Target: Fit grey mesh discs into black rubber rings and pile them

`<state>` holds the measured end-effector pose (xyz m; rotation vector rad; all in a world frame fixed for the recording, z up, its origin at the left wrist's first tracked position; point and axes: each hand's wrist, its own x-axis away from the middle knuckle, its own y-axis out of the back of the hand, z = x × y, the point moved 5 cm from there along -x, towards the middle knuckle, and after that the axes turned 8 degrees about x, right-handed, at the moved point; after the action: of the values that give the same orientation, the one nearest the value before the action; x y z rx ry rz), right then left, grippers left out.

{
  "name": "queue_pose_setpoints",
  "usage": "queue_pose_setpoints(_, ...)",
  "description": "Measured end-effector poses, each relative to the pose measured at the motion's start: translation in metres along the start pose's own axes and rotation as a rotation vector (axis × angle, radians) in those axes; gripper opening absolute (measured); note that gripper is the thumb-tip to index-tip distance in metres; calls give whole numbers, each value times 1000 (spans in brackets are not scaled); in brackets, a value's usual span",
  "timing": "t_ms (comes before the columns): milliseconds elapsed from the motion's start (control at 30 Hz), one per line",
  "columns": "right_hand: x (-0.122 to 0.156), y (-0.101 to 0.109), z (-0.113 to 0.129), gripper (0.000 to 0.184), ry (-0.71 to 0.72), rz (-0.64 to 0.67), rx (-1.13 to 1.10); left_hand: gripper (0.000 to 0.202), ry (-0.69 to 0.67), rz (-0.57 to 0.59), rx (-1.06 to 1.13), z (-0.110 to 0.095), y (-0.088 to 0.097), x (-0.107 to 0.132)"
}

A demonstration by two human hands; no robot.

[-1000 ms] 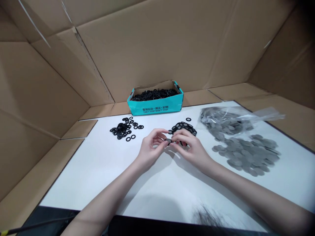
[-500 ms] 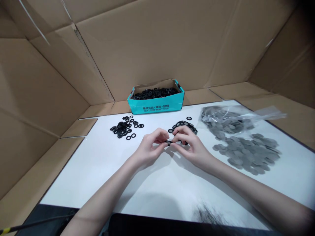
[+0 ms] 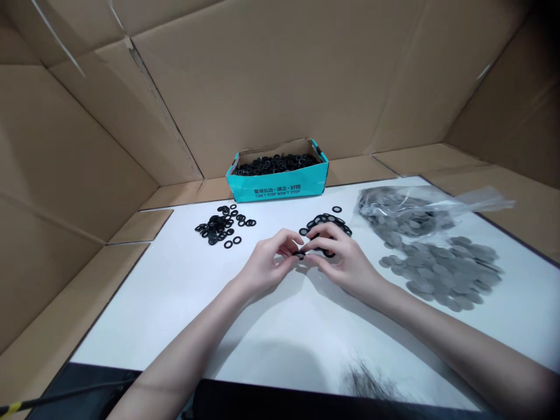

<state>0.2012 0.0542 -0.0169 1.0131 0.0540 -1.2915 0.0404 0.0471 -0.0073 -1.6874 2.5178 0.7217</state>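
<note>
Over the last second the black ring (image 3: 299,255) with a grey centre has tipped closer to edge-on, suggesting handling is unfinished. The left hand (image 3: 268,261) pinches it and the right hand (image 3: 343,255) grips its right edge, above the tabletop (image 3: 166,291), left-near of the grey-centred pile (image 3: 326,219).

It looks like a workshop: cardboard walls (image 3: 280,81) stand behind the blue box (image 3: 280,188), heaped black rings (image 3: 215,226) in front.
</note>
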Motion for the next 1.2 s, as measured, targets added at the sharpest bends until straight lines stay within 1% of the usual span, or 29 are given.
queue_pose_setpoints(233,-1,-1,-3,13,-19,36,-10,11,-20,-41,56,-1,-5,1)
queue_pose_setpoints(367,-2,-1,-1,15,-77,86,-77,9,-8,-39,49,0,-6,2)
queue_pose_setpoints(500,-2,-2,4,16,-129,118,-145,8,7,19,50,-2,-5,2)
queue_pose_setpoints(633,-1,-3,4,14,-106,86,-123,6,41,82,95,-2,-6,2)
queue_pose_setpoints(733,-1,-4,1,14,-70,81,-80,9,57,62,90,1,-5,1)
queue_pose_setpoints(867,-2,-2,-4,7,-62,53,-65,13,56,14,98,3,-3,0)
queue_pose_setpoints(1033,-1,-2,-5,9,-56,40,-54,12,48,-25,95,1,-3,-1)
queue_pose_setpoints(1200,-1,-2,-4,9,-41,53,-52,9,42,-27,129,-2,-8,1)
